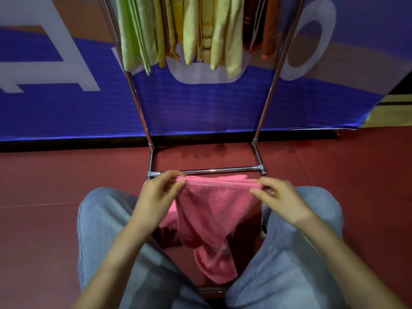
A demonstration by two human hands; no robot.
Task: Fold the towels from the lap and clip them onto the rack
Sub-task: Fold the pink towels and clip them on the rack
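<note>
The pink towel (pixel 211 210) hangs between the person's knees, above the lap. Its top edge is stretched level and doubled over, and the rest droops in loose folds toward the floor (pixel 44 186). The left hand (pixel 156 197) pinches the left end of that edge between thumb and fingers (pixel 178 185). The right hand (pixel 283 197) pinches the right end the same way, with its other fingers (pixel 258 192) loosely curled.

The fold looks only begun: one crease along the top, and the lower part is bunched and uneven. Straightening, folding again and clipping remain to be done.

Just beyond the hands stands the rack (pixel 214 170). Its low crossbar is near the towel's top edge; whether they touch cannot be told. Higher up hang green towels (pixel 133 36), yellow towels (pixel 218 34) and an orange towel (pixel 269 30), so much of the task seems finished. Their clips lie above the frame.

No basket or bin shows, and no other towel is visible on the lap. A blue banner (pixel 200 103) stands behind the rack.
</note>
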